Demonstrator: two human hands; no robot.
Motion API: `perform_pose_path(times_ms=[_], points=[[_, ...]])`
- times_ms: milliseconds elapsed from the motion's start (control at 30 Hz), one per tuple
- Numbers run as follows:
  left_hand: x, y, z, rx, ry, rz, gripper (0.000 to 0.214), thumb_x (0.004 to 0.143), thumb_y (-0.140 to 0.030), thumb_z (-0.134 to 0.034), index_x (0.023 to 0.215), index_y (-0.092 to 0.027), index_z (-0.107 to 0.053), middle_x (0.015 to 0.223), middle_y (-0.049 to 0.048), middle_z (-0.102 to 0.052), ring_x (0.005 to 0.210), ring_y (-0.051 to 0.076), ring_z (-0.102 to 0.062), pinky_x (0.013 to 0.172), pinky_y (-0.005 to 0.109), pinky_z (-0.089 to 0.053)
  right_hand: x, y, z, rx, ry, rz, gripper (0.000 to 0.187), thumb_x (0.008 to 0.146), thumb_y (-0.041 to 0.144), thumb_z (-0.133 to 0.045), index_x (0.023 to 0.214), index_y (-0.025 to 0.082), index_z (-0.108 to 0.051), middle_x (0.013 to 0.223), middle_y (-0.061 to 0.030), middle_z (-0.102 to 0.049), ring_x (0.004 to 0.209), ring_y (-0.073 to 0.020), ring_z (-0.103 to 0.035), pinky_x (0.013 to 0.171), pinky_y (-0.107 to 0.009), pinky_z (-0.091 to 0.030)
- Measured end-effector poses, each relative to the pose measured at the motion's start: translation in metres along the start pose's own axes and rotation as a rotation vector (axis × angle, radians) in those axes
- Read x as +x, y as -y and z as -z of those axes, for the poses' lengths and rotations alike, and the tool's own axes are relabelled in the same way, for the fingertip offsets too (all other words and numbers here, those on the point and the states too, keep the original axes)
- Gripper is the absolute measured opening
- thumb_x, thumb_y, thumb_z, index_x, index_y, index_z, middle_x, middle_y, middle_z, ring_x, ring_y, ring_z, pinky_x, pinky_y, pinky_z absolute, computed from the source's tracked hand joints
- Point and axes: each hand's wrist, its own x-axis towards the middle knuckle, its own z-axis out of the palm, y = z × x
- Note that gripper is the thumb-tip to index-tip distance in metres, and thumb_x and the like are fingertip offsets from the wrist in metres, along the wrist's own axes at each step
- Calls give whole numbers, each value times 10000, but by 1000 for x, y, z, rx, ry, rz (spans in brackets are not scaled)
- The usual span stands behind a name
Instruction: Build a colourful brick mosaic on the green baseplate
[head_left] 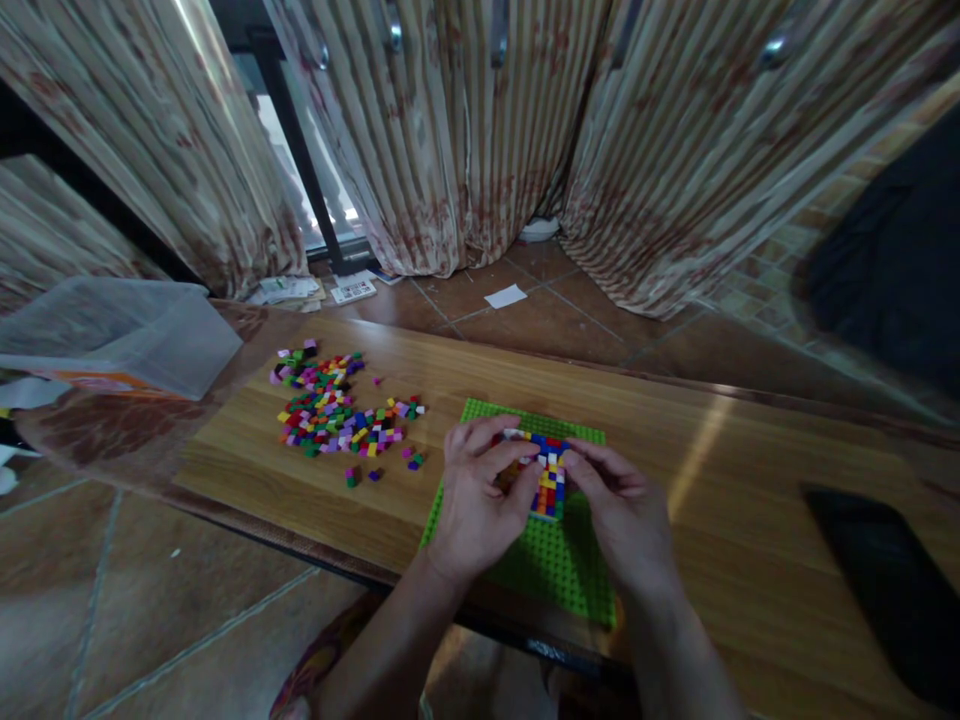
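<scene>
Bricks [549, 492] in a close-set, many-coloured patch lie over the green plate [562, 570], between the person's two hands. Taking the far side of the table [750, 530] as 12 o'clock, the patch is at about 3 o'clock from the left hand [480, 495] and between 9 and 10 o'clock from the right hand [622, 500]. The left hand is the nearer, its fingers and thumb reaching over the patch and covering part of it, so I cannot tell which way its long axis runs. The left thumb and forefinger curl in until their tips almost meet; whether a brick is pinched there, I cannot tell. The right thumb and fingers are bent, tips close together at the patch's 1 o'clock corner; whether they grip it is also unclear.

Loose pieces [330, 410] are heaped at 10 o'clock from the left hand, with the tub [180, 335] farther out that way.

No brand can be made out. The tub has an orange label [112, 383], too blurred to read. On the floor, a printed sheet [353, 289] carries dark markings, too small to read.
</scene>
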Motion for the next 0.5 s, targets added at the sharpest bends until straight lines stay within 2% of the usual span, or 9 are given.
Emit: perform_pose_path(times_ms=[200, 500], points=[[0, 1, -1, -68, -10, -32, 137, 849, -166, -672, 943, -240, -740, 1170, 56, -684, 1130, 216, -591, 984, 417, -487, 2, 2, 0, 28, -15, -52, 348, 625, 438, -846, 898, 231, -789, 826, -26, -776, 725, -163, -685, 714, -307, -546], [-1, 0, -2, -76, -4, -25, 144, 848, -155, -667, 953, -226, -734, 1166, 65, -676, 1137, 219, -583, 996, 415, -482, 3, 4, -1, -8, -39, -10, 329, 606, 423, -853, 866, 229, -793, 812, -27, -776, 699, -162, -678, 686, -313, -550]])
